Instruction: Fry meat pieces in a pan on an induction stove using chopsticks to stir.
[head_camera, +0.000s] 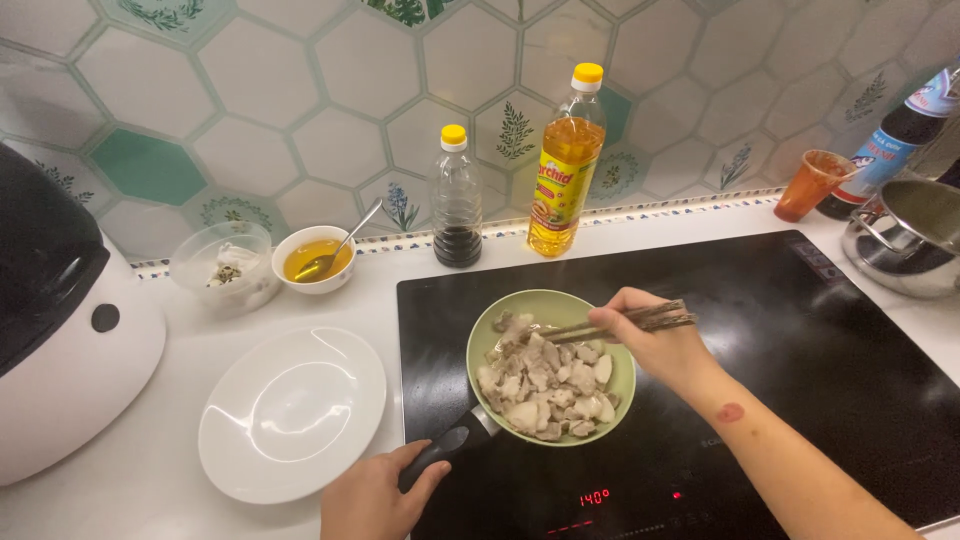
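Note:
A light green frying pan (560, 305) full of pale meat pieces (545, 385) sits on a black induction cooktop (800, 350). My left hand (375, 495) grips the pan's black handle (445, 448) at the lower left. My right hand (650, 335) hovers over the pan's right rim and holds dark wooden chopsticks (600, 325), their tips pointing left into the meat.
An empty white plate (292, 412) lies left of the cooktop. Behind it stand a bowl of yellow liquid with a spoon (316, 260), a clear bowl (225, 265), a dark sauce bottle (457, 200) and an oil bottle (566, 165). A white rice cooker (60, 330) is far left; a steel pot (905, 235) far right.

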